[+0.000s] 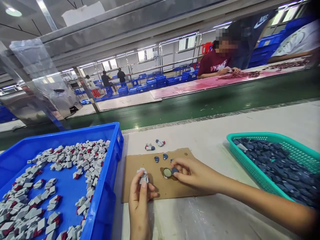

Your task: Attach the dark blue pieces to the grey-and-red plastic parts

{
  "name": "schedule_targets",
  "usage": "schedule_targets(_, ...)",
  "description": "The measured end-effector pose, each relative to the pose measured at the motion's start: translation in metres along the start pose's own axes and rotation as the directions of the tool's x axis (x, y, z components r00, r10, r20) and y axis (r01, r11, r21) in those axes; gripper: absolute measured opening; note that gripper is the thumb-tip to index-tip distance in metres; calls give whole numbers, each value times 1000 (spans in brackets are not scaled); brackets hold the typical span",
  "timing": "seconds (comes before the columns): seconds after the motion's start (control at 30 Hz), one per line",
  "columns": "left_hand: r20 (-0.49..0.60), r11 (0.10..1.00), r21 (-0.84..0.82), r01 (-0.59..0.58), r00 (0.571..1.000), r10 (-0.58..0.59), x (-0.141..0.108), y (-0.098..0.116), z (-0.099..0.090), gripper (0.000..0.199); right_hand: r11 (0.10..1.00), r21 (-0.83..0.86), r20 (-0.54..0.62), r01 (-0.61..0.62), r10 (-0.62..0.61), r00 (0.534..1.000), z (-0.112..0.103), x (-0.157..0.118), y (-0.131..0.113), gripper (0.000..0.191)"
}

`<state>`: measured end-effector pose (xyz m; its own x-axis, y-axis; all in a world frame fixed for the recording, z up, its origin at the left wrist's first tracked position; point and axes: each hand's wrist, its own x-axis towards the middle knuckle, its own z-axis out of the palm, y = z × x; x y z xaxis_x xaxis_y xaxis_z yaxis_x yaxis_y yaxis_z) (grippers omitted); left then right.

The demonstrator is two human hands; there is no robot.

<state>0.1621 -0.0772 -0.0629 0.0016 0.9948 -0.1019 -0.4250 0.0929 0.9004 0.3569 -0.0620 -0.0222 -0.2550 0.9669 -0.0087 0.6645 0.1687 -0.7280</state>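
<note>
Between the thumb and fingers of my left hand (pixel 142 193) is a small light-grey plastic part (pixel 143 176). My right hand (pixel 186 170) pinches a small dark-blue plastic part (pixel 175 171) just beside a bottle cap (pixel 167 172) with pale contents. The cap lies on a brown cardboard sheet (pixel 135 162). Dark-blue pieces (pixel 156 159) rest on the cardboard above the cap, one partly hidden by my right hand. Two pieces in grey, red and blue (pixel 150 147) lie on the white table just beyond the cardboard.
At left, a blue tray (pixel 106 186) contains many grey-and-red parts (pixel 52 200). A green basket (pixel 250 166) at right is filled with dark-blue parts (pixel 282 166). A green conveyor belt (pixel 200 103) runs behind the table (pixel 212 130). Across it, a person in a maroon shirt (pixel 212 61) handles small parts.
</note>
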Motion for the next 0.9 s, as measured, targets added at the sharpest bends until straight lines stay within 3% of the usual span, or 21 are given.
schedule_targets(0.13,23,1000,15,-1,1000,1,-3,-3,-5,36,998,55,9,2,-2,1000,1,5,-7,11)
schedule_targets(0.3,14,997,60,-54,998,53,-1,-7,-7,28,951,293,130,-102,66,989,1,8,-9,26)
schedule_targets(0.4,-44,994,30,-103,994,104,0,-5,-5,38,938,324,185,-118,60,981,1,10,-6,30)
schedule_targets(0.53,-26,997,17,-72,997,72,0,0,-3,50,997,49,91,-60,55,994,3,13,-7,24)
schedule_targets(0.63,1,998,46,-36,999,36,1,2,-3,48,983,-184,-2,18,-19,1000,5,17,-12,21)
schedule_targets(0.9,-12,999,29,-44,999,44,0,0,-4,47,948,-307,19,90,-88,996,2,25,-16,16)
